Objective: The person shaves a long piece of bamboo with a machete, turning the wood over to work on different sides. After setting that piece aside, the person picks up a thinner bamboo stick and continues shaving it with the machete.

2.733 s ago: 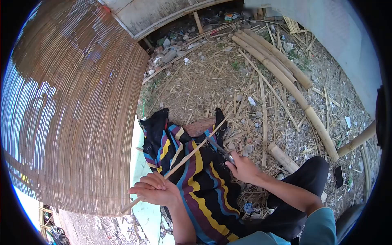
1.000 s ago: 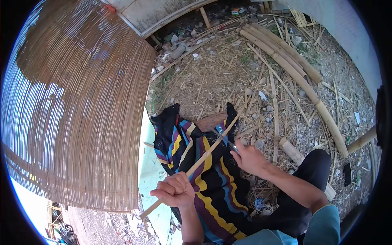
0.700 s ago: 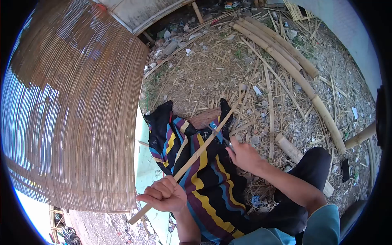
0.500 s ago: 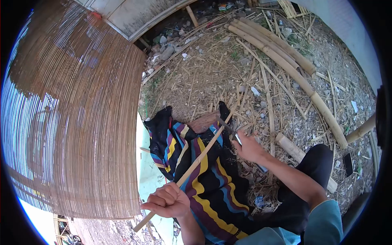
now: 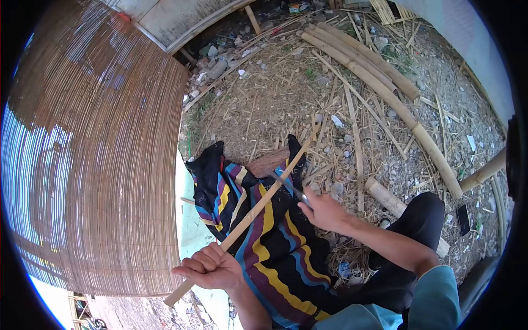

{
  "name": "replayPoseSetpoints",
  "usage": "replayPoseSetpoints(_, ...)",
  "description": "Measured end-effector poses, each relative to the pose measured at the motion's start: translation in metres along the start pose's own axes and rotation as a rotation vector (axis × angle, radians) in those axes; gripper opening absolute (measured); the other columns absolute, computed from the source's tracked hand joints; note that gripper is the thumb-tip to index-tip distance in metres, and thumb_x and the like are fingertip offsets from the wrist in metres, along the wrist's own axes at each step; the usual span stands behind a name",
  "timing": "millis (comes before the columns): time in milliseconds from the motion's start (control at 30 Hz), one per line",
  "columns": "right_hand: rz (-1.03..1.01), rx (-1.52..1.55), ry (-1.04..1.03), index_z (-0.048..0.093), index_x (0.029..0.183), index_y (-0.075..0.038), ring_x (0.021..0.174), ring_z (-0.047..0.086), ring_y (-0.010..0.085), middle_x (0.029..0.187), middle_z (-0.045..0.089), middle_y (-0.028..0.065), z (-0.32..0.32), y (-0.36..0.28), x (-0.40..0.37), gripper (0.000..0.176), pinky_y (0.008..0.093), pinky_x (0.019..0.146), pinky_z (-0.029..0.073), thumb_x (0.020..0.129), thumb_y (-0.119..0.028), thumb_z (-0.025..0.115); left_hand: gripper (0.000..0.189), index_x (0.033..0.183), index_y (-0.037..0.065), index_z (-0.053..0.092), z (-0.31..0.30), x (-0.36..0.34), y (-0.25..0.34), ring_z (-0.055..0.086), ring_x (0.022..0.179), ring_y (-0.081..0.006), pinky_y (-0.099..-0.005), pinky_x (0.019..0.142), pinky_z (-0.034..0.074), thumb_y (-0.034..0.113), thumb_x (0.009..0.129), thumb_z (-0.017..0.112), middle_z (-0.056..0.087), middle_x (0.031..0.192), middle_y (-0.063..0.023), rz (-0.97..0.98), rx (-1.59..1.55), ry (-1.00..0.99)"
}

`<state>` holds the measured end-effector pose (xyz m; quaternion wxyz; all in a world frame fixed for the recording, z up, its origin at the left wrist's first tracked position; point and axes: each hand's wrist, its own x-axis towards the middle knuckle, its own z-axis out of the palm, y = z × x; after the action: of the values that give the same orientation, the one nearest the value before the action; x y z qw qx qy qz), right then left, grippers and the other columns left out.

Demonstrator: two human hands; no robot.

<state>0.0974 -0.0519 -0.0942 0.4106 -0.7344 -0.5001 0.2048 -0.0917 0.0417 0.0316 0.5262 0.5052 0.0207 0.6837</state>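
A long flat bamboo strip [image 5: 250,217] slants across my lap, its far end up toward the littered ground. My left hand [image 5: 212,268] is wrapped around it near its lower end, with a short piece sticking out below the fist. In my right hand [image 5: 324,210] is a knife [image 5: 290,187], gripped by the handle. Its dark blade lies at the strip's upper half, seemingly touching it. Under the strip, a black cloth with yellow, blue and purple stripes [image 5: 269,247] covers my legs. A reddish-brown wood block [image 5: 268,163] lies at the cloth's far edge.
A woven bamboo blind [image 5: 104,165] fills the left side. Several long bamboo poles [image 5: 379,82] lie at the upper right, and a short bamboo piece [image 5: 385,197] sits by my knee. A phone [image 5: 463,220] lies at the right. Shavings and stones litter the ground.
The knife has moved down and left along the strip, toward my left hand. My left hand and the strip have shifted slightly left and down in view.
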Motion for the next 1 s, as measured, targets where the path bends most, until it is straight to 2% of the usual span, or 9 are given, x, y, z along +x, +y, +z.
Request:
replayPoseSetpoints(133, -0.209, 0.006, -0.042, 0.040, 0.091, -0.005, 0.054, 0.059, 0.0390, 0.063, 0.058, 0.0169, -0.006, -0.041, -0.019, 0.023, 0.0461, 0.047, 0.048, 0.089, -0.024, 0.053, 0.049, 0.059, 0.016, 0.020, 0.010, -0.006, 0.003, 0.008, 0.039, -0.0068, -0.0233, 0.041, 0.011, 0.042, 0.100, 0.022, 0.012, 0.044, 0.0038, -0.018, -0.020, -0.056)
replayPoseSetpoints(200, -0.252, -0.084, 0.082, 0.042, 0.089, -0.003, 0.054, 0.059, 0.0377, 0.061, 0.058, 0.0174, 0.001, -0.031, -0.012, 0.026, 0.0445, 0.046, 0.047, 0.087, -0.024, 0.058, 0.049, 0.059, 0.016, 0.020, 0.016, -0.012, 0.001, 0.008, 0.040, -0.0068, -0.0232, 0.041, 0.012, 0.041, 0.100, 0.023, 0.012, 0.044, 0.0038, -0.013, -0.030, -0.066)
replayPoseSetpoints(400, -0.113, -0.150, 0.032, 0.041, 0.090, -0.004, 0.055, 0.059, 0.0389, 0.061, 0.059, 0.0174, 0.007, -0.023, 0.006, 0.023, 0.0467, 0.048, 0.047, 0.089, -0.023, 0.054, 0.049, 0.058, 0.017, 0.017, 0.011, -0.006, 0.001, 0.006, 0.042, -0.0066, -0.0238, 0.042, 0.011, 0.039, 0.100, 0.029, 0.009, 0.047, 0.0052, -0.008, 0.060, 0.250)
replayPoseSetpoints(567, -0.209, -0.137, 0.030, 0.040, 0.089, -0.003, 0.054, 0.059, 0.0392, 0.061, 0.058, 0.0177, -0.005, -0.052, -0.017, 0.023, 0.0476, 0.047, 0.047, 0.089, -0.022, 0.054, 0.050, 0.058, 0.017, 0.014, 0.017, -0.016, 0.001, 0.008, 0.044, -0.0074, -0.0245, 0.043, 0.013, 0.036, 0.100, 0.033, 0.010, 0.049, 0.0046, 0.000, 0.021, 0.155)
replayPoseSetpoints(633, -0.287, -0.119, 0.019, 0.040, 0.089, -0.003, 0.054, 0.059, 0.0392, 0.060, 0.057, 0.0176, -0.006, -0.059, -0.023, 0.024, 0.0476, 0.046, 0.047, 0.089, -0.023, 0.053, 0.049, 0.058, 0.017, 0.017, 0.021, -0.021, 0.001, 0.007, 0.040, -0.0068, -0.0237, 0.042, 0.011, 0.038, 0.100, 0.028, 0.011, 0.046, 0.0051, 0.023, 0.049, 0.119)
replayPoseSetpoints(700, -0.078, -0.070, 0.000, 0.041, 0.090, -0.003, 0.053, 0.058, 0.0390, 0.059, 0.057, 0.0174, -0.001, -0.038, -0.010, 0.024, 0.0457, 0.047, 0.048, 0.090, -0.024, 0.053, 0.049, 0.057, 0.016, 0.018, 0.021, -0.024, 0.003, 0.008, 0.040, -0.0071, -0.0233, 0.041, 0.011, 0.039, 0.100, 0.026, 0.012, 0.045, 0.0051, 0.010, 0.037, 0.149)
replayPoseSetpoints(767, -0.128, -0.215, 0.052, 0.041, 0.093, -0.002, 0.053, 0.058, 0.0395, 0.057, 0.056, 0.0183, 0.001, -0.002, 0.002, 0.024, 0.0459, 0.048, 0.048, 0.090, -0.024, 0.052, 0.050, 0.057, 0.016, 0.018, 0.015, -0.024, -0.001, 0.008, 0.039, -0.0072, -0.0233, 0.041, 0.012, 0.039, 0.100, 0.026, 0.013, 0.045, 0.0052, 0.016, 0.028, 0.114)
replayPoseSetpoints(900, -0.096, -0.110, 0.006, 0.041, 0.095, -0.004, 0.055, 0.058, 0.0406, 0.058, 0.058, 0.0188, -0.003, -0.025, -0.006, 0.023, 0.0495, 0.049, 0.048, 0.090, -0.025, 0.051, 0.050, 0.056, 0.016, 0.018, 0.016, -0.019, 0.001, 0.008, 0.038, -0.0072, -0.0234, 0.040, 0.013, 0.039, 0.100, 0.026, 0.013, 0.044, 0.0050, -0.011, 0.009, 0.237)
replayPoseSetpoints(1000, -0.213, -0.079, -0.055, 0.040, 0.093, -0.004, 0.054, 0.058, 0.0412, 0.057, 0.057, 0.0182, -0.018, -0.062, -0.027, 0.023, 0.0488, 0.048, 0.047, 0.089, -0.022, 0.053, 0.050, 0.057, 0.017, 0.017, 0.016, -0.022, 0.000, 0.008, 0.040, -0.0073, -0.0249, 0.042, 0.012, 0.040, 0.100, 0.025, 0.012, 0.046, 0.0050, -0.020, -0.028, 0.023)
